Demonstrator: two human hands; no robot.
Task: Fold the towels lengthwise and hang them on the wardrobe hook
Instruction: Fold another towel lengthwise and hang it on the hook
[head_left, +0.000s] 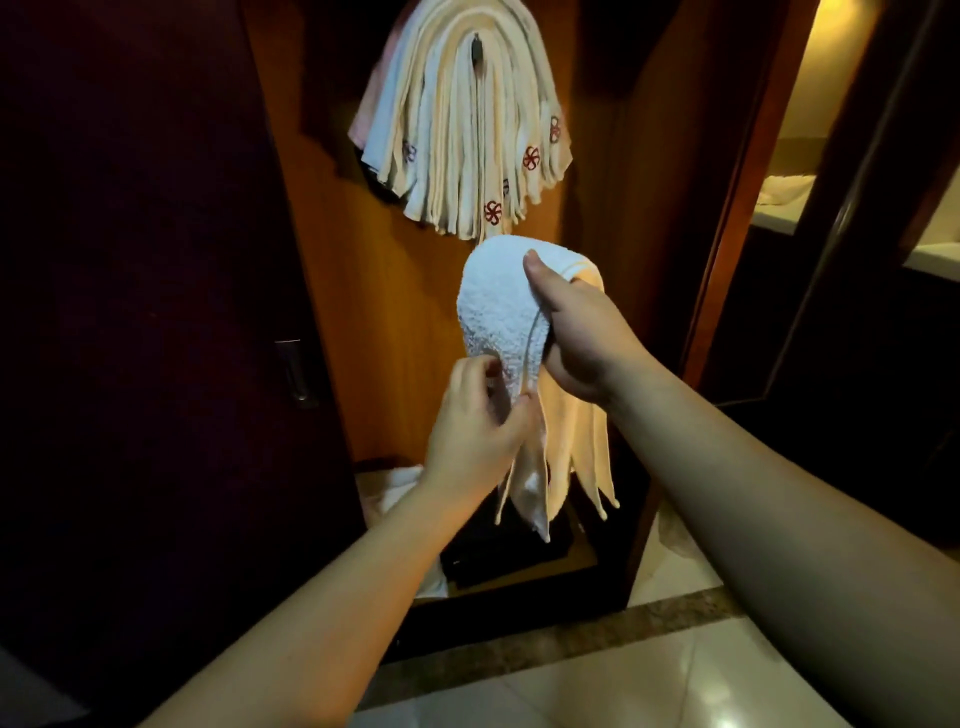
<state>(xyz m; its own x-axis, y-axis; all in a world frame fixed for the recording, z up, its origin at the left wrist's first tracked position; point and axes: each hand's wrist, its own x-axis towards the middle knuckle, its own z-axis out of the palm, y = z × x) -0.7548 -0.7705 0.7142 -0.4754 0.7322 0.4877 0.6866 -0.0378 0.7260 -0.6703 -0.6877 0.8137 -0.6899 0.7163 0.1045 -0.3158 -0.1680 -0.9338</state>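
Observation:
A white towel (498, 306) is folded into a long strip and draped over my right hand (582, 338), whose thumb presses on its top. Its ends hang down in front of the wardrobe. My left hand (478, 426) pinches the hanging part just below the fold. Above, several folded cream and white towels (457, 130) with red flower marks hang in a fan from a dark hook (476, 49) on the wooden wardrobe panel (363, 312).
A dark wardrobe door with a metal handle (293, 371) stands at the left. More white cloth (400, 486) lies low inside the wardrobe next to a black box (509, 551). Pale tiled floor (597, 675) lies below; a lit doorway (831, 104) opens at the right.

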